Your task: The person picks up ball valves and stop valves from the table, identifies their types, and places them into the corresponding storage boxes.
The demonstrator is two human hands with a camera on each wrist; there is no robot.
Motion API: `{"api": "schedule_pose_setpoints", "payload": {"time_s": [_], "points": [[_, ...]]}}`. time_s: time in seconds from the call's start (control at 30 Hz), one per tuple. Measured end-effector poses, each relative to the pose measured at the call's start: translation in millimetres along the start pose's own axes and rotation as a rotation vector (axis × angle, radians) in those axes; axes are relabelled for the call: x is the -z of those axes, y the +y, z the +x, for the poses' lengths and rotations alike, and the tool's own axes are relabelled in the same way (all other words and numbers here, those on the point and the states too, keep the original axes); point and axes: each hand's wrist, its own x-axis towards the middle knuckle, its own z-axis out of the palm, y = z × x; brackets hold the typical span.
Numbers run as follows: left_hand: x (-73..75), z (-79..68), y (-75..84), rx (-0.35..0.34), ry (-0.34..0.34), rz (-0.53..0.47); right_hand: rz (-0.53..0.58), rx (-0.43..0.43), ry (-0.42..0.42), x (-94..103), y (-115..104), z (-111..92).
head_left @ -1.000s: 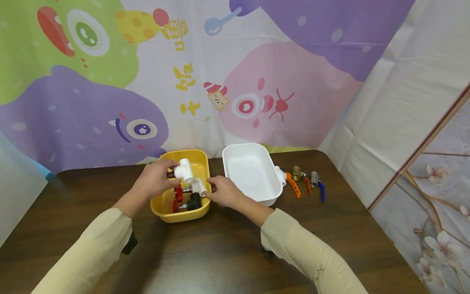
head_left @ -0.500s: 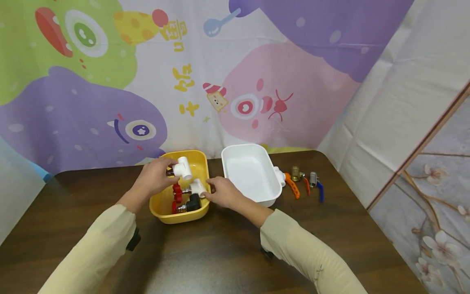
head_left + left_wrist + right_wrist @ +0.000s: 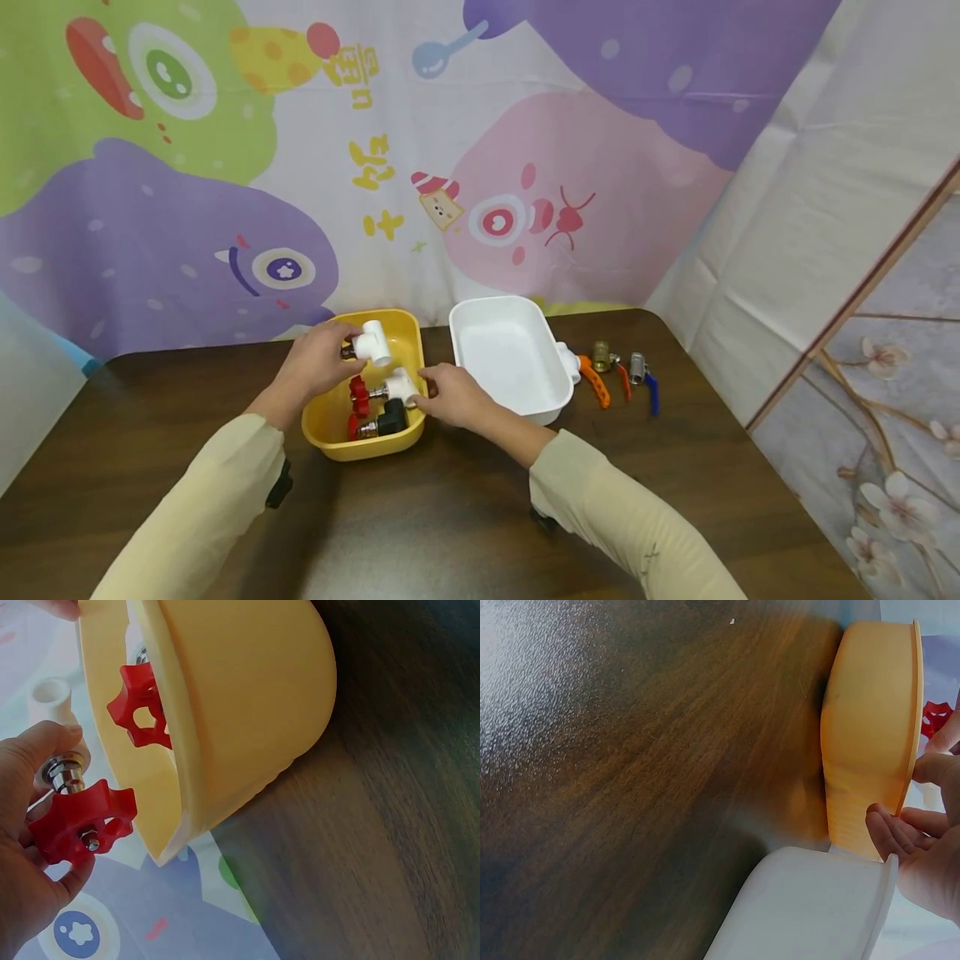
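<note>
In the head view my left hand (image 3: 318, 362) holds a white tee-shaped stop valve (image 3: 372, 343) over the far part of a yellow basin (image 3: 363, 453). Its red handwheel (image 3: 84, 821) shows in the left wrist view, beside my fingers and outside the basin's rim. My right hand (image 3: 455, 395) grips the basin's right rim; in the right wrist view some fingers (image 3: 891, 829) lie along the outer wall. Inside the basin lie a second white valve (image 3: 402, 386) with a red handwheel and a black valve (image 3: 392, 417) with a red knob.
To the right stands a white basin (image 3: 510, 350), close beside the yellow one. Further right on the brown table (image 3: 450, 533) lie ball valves with an orange handle (image 3: 595, 382), a red handle (image 3: 624, 382) and a blue handle (image 3: 652, 394). A printed cloth (image 3: 390, 275) hangs behind.
The stop valve in my left hand has risen slightly away from the white valve below it. My right hand keeps its place on the rim. The head view has shifted a little.
</note>
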Motion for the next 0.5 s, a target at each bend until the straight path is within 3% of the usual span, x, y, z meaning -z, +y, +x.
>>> {"api": "schedule_pose_setpoints", "payload": {"time_s": [0.5], "points": [[-7.1, 8.5, -3.6, 0.025, -0.014, 0.004, -0.002, 0.002, -0.001, 0.0, 0.5, 0.2]]}}
